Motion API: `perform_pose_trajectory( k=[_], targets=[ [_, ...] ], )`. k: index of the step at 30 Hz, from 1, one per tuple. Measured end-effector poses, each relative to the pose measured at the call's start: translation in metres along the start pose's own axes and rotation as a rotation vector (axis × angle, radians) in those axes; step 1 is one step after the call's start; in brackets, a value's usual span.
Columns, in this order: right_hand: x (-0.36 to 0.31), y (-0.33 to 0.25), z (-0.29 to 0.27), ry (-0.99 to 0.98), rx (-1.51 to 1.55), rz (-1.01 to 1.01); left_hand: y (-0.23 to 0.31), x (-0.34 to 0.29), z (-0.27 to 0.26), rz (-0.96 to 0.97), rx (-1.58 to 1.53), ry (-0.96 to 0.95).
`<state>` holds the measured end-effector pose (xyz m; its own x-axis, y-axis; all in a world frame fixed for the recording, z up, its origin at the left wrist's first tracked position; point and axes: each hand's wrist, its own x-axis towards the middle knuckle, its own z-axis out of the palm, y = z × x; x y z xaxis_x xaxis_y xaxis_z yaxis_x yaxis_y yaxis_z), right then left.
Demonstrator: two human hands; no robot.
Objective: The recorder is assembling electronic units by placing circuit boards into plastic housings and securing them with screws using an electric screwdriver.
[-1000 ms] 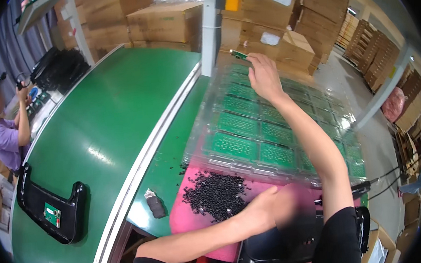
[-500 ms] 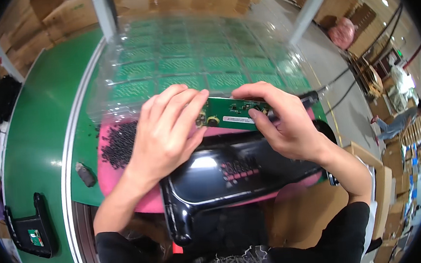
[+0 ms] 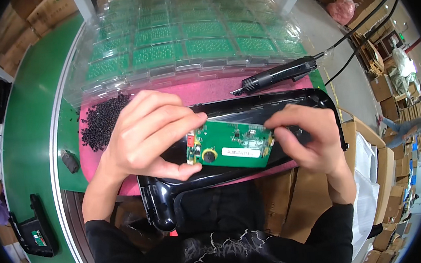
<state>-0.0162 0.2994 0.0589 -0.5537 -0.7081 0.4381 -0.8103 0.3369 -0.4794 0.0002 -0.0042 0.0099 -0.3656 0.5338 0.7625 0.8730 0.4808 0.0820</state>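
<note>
A green circuit board [image 3: 232,152] with small parts and a white label is held tilted between my two hands. My left hand [image 3: 144,141] grips its left end, index finger at the top corner and thumb at the lower one. At the right end, my right hand [image 3: 312,136] pinches the upper corner between index finger and thumb. Below the board lies a glossy black plastic housing [image 3: 312,104] with a rounded arm [image 3: 161,209] reaching toward me at the left. The board and my hands hide much of its middle.
A pink mat [image 3: 207,91] lies under the housing. On it rest a black electric screwdriver [image 3: 280,74] and a pile of small black screws [image 3: 102,122]. Behind stand stacked clear trays of green boards [image 3: 206,47]. A second black housing [image 3: 37,224] sits at far left.
Both hands have brought the circuit board nearer to me, and its face now shows more fully. The screwdriver, partly covered before by my right hand, is in plain sight.
</note>
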Motion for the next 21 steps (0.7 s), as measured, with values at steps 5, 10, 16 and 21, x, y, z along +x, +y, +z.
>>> perform_pose_trajectory(
  k=[5,10,16,21],
  targets=[
    [-0.019,-0.003,0.010,-0.038,0.060,0.180,0.003,-0.004,0.010,-0.138,-0.257,-0.052],
    [-0.034,0.013,0.019,-0.034,0.042,0.153,0.012,-0.009,0.014,-0.400,-0.524,-0.293],
    [-0.041,0.034,0.036,-0.132,0.090,0.268,0.015,-0.005,0.021,-0.515,-0.414,-0.524],
    [-0.036,0.041,0.045,-0.082,0.129,0.346,0.018,-0.004,0.023,-0.603,-0.279,-0.568]
  ],
)
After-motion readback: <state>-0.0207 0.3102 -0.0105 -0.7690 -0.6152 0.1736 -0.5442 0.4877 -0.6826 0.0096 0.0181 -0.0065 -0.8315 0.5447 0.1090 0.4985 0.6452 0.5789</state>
